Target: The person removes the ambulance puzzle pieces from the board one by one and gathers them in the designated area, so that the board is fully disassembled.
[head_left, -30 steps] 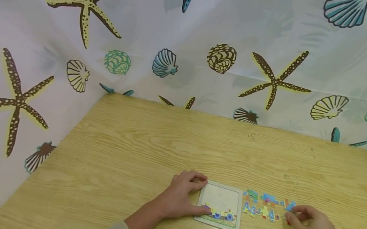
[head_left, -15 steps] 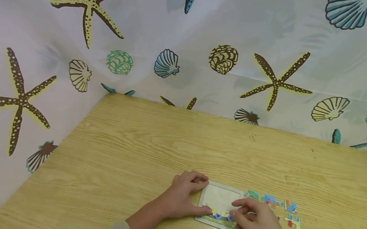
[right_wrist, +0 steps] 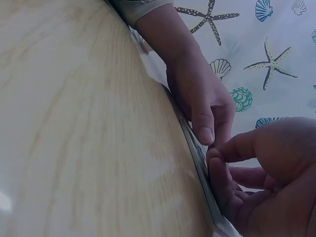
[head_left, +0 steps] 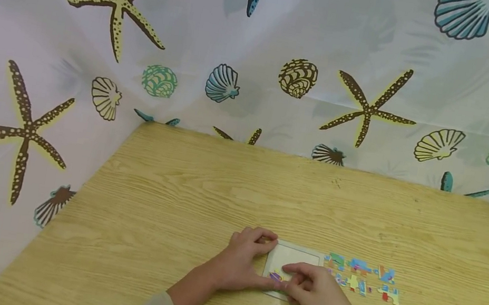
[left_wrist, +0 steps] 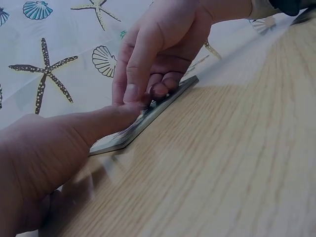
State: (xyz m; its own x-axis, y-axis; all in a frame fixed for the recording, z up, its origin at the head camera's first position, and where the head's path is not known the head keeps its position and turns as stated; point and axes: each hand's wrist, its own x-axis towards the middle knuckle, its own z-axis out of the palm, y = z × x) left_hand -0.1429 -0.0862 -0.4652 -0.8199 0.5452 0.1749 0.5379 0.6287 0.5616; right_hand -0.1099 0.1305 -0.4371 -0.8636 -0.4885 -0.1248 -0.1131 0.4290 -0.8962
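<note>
A square puzzle board (head_left: 300,253) with a pale frame lies on the table, a purple piece (head_left: 275,276) showing in its lower left. My left hand (head_left: 245,262) holds the board's left side, index finger at the far corner and thumb laid over the lower part. My right hand (head_left: 315,294) is low over the board, its fingertips right at my left thumb and covering the lower row. In the left wrist view my right hand (left_wrist: 163,54) has its outer fingers curled. Whether it pinches a piece I cannot tell; the fingertips hide the spot.
Several loose jigsaw pieces lie in two rows right of the board, among them a green piece (head_left: 336,261), a blue piece (head_left: 358,265) and a yellow-and-red piece (head_left: 390,295). The wooden table (head_left: 221,181) meets a patterned cloth (head_left: 257,69) behind and at the sides.
My right hand has moved left from the rightmost loose pieces, across the board's right side, to beside my left thumb. My left hand has stayed on the board.
</note>
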